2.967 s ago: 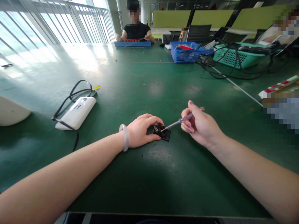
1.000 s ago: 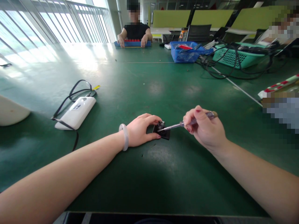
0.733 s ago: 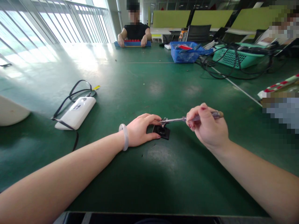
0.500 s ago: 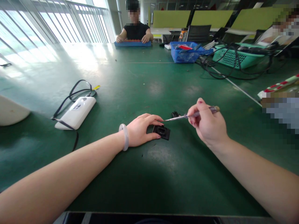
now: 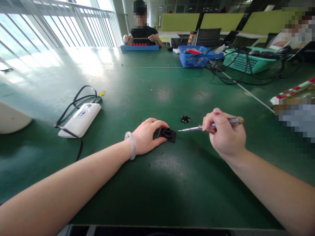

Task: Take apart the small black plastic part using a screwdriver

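Already, a small dark piece (image 5: 185, 119) lies clear of the black base (image 5: 171, 138), toward two o'clock; what remains on the base is too dark to tell. The left hand (image 5: 149, 136) pinches the base; the right hand (image 5: 227, 134) grips a screwdriver (image 5: 192, 129), pointing in from three o'clock.

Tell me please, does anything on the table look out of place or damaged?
Mildly odd: a small black piece with shiny spots lies loose on the green table, apart from the black block that the left hand holds. I see no spill; the parts are too small to judge damage.
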`<state>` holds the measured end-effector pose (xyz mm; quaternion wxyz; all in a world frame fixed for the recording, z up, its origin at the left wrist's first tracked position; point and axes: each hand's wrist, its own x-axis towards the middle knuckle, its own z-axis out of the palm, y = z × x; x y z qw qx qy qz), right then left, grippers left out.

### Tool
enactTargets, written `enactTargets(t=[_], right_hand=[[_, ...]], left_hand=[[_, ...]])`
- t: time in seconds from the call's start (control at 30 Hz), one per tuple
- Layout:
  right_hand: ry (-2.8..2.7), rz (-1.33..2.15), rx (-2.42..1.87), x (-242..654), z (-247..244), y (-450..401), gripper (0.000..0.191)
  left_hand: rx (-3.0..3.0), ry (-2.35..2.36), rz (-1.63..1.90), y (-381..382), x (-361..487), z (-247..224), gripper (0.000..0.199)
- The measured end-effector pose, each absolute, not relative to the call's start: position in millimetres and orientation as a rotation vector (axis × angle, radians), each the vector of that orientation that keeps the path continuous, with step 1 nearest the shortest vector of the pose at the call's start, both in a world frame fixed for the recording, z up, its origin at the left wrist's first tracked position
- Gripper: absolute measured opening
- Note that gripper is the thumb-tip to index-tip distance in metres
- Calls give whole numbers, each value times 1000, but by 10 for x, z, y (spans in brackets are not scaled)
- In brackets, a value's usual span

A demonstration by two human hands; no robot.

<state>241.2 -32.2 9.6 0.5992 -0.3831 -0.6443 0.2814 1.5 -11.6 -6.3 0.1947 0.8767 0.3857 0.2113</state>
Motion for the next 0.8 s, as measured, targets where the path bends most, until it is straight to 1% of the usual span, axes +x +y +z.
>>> enactTargets(t=[0.23, 0.47, 0.67, 0.8], right_hand=[[-1690, 668, -1002, 2348, 175, -414, 46], [-1912, 590, -1028, 2305, 259, -430, 44], [-1945, 566, -934, 2322, 276, -457, 41], [-2061, 574, -868, 2321, 263, -456, 36]], left_hand=[[2485, 1073, 597, -119, 18, -58, 34], [2476, 1071, 594, -125, 13, -60, 33], [2436, 1125, 566, -116, 40, -29, 32], [2448, 1126, 551, -108, 40, -23, 34]])
